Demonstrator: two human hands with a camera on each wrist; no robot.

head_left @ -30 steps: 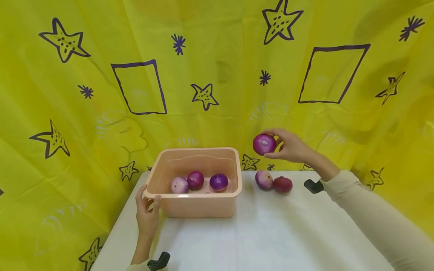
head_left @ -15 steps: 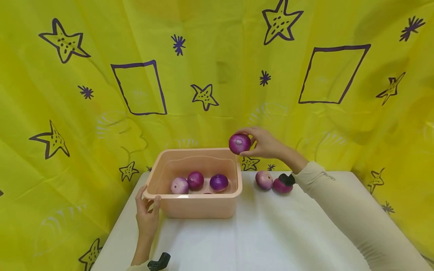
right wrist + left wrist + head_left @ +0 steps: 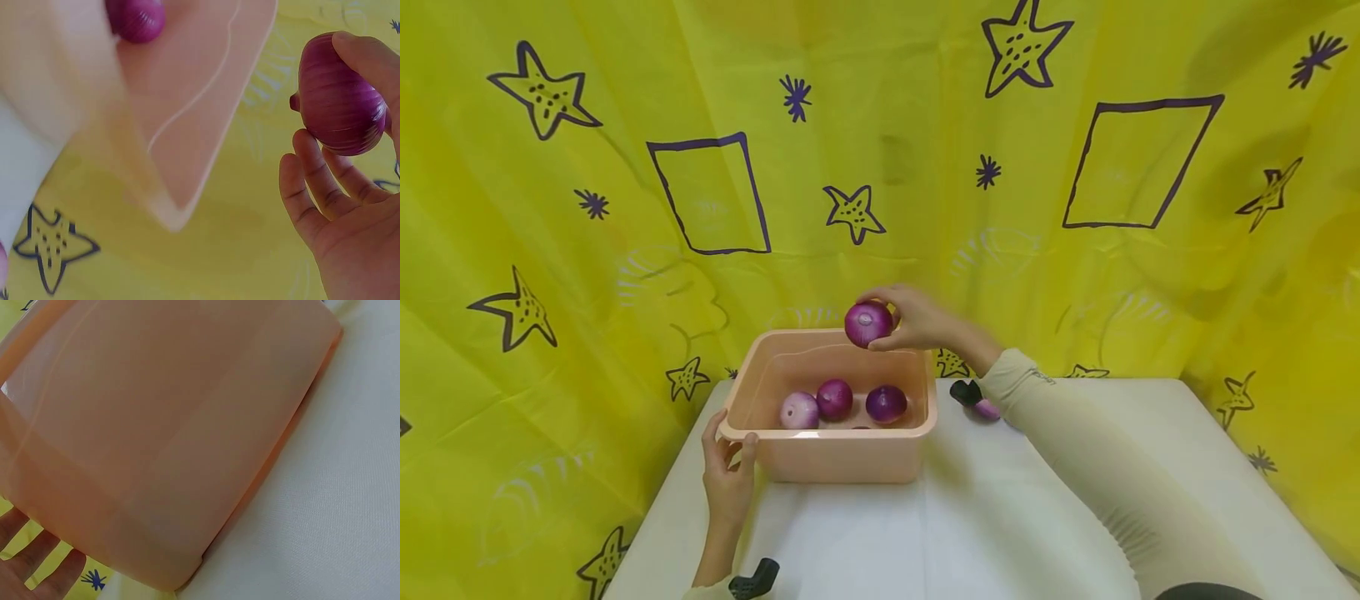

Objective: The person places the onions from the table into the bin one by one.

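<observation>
Pinched between thumb and fingertips, a red onion (image 3: 868,323) hangs in the right hand (image 3: 917,323) above the far rim of the peach plastic tub (image 3: 838,457), as the head view shows it. Three more onions (image 3: 842,402) lie together on the tub's floor. The left hand (image 3: 727,477) grips the tub's near left corner, thumb over the rim, on the white table (image 3: 1000,533). Another onion (image 3: 987,408) peeks out on the table behind the right sleeve.

From the left wrist, the tub's outer wall (image 3: 169,437) fills the frame; only fingertips (image 3: 37,565) show at the lower left, so this view does not tell how firmly they hold.

From the right wrist, the held onion (image 3: 340,100) sits between the thumb above and curled fingers (image 3: 312,187) below, with the palm away from it: a light fingertip hold rather than a full wrap. The tub's corner (image 3: 187,137) and one onion inside it (image 3: 134,19) lie below and to the side.

I judge the main risk to be the smooth, round onion slipping from so light a pinch; since it is near the rim rather than the middle, it could strike the edge and roll off across the table.
</observation>
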